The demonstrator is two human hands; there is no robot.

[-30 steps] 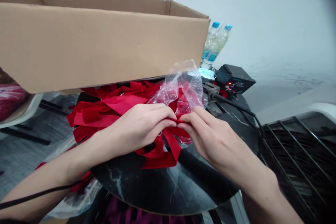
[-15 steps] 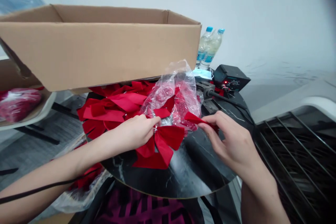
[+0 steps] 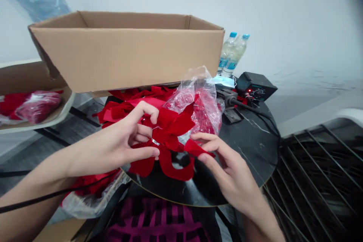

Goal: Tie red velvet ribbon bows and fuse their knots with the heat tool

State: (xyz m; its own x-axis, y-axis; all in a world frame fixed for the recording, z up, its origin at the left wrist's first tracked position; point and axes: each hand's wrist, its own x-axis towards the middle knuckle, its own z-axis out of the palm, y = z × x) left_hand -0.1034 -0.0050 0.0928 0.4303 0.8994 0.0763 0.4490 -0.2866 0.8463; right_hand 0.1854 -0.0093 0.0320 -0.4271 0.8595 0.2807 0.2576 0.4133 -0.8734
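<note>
- Well, our left hand (image 3: 113, 141) grips the gathered middle of a red velvet ribbon bow (image 3: 170, 128), its fingers (image 3: 144, 152) curled in and closed with the thumb on the fabric.
- Our right hand (image 3: 229, 168) is mostly open, but its thumb and forefinger pinch the bow's loose tail (image 3: 195, 148) and draw it out to our right.
- So the bow sits between our hands, over the desk and pressed against a clear plastic bag (image 3: 205, 109) with red fabric inside.
- Under our left forearm, a black cord (image 3: 48, 196) runs across.
- Below the desk's edge we see magenta checked cloth (image 3: 153, 221).
- The round black marble-patterned desk (image 3: 249, 147) carries a pile of red ribbon bows (image 3: 141, 92) behind our hands.
- Over that pile, a cardboard box (image 3: 124, 56) stands open-topped.
- Farther right, we see a soldering station (image 3: 255, 90) with a lit red light, a blue face mask (image 3: 224, 81) and two water bottles (image 3: 232, 53).
- To our left, a tray (image 3: 36, 107) holds a bag of red fabric.
</note>
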